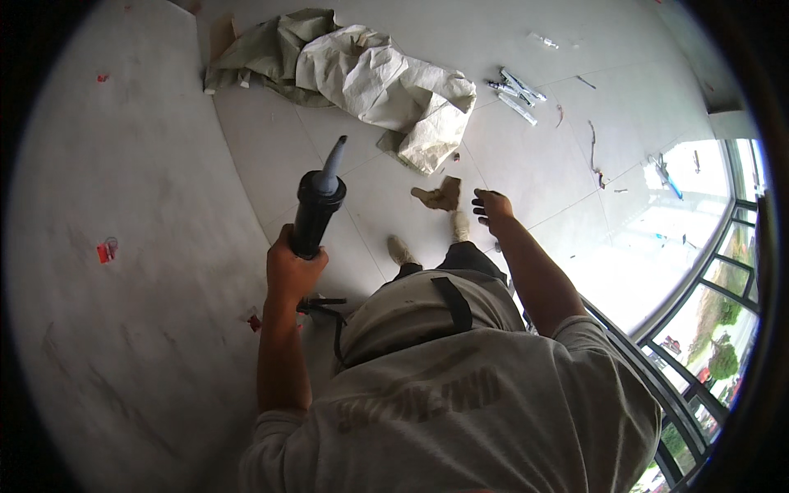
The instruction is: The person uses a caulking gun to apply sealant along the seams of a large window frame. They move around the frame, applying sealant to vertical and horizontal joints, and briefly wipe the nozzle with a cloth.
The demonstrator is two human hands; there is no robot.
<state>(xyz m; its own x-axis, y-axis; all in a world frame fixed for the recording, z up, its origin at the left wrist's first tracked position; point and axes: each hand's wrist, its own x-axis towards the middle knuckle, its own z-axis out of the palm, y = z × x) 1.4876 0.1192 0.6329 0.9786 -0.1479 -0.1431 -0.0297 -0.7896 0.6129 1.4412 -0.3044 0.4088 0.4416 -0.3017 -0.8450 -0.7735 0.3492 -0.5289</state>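
My left hand [292, 267] grips a black caulking gun [316, 209] with a grey nozzle pointing up, held beside the white tiled wall [123, 246] on the left. My right hand [491, 205] hangs free over the floor, fingers curled and apart, with nothing in it. Below me my two light shoes [427, 238] stand on the white floor tiles [526, 181]. A small brown scrap of cardboard [440, 195] lies on the floor just ahead of the shoes.
Crumpled white and green sacks [370, 74] lie on the floor ahead. Several sealant tubes [516, 92] and bits of debris are scattered farther right. A dark-framed window [707, 279] runs along the right side. Small red tile clips [105, 251] stick from the wall.
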